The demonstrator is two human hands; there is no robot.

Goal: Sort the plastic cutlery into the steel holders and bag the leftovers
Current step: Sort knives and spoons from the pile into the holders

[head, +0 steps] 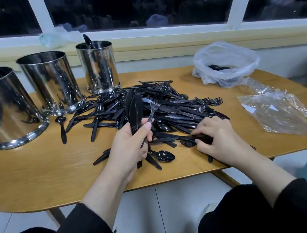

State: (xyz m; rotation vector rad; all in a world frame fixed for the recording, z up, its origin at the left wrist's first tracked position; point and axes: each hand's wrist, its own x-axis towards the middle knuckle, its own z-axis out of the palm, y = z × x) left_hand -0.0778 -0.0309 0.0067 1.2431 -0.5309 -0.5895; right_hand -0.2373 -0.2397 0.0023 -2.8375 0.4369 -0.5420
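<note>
Left hand (131,147) upright around knives (134,112), right hand (218,137) palm-down

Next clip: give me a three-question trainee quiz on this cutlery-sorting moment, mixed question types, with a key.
1. True or false: the left hand holds a bunch of black cutlery upright above the table.
2. How many steel holders stand on the table?
A. two
B. three
C. four
3. Fill in: the right hand picks at the near edge of the ____ of loose cutlery.

Key:
1. True; knives and a fork show in the bunch.
2. B; they stand in a row at the left.
3. Pile. Beyond it, the white plastic bag already holds a few pieces.
</note>
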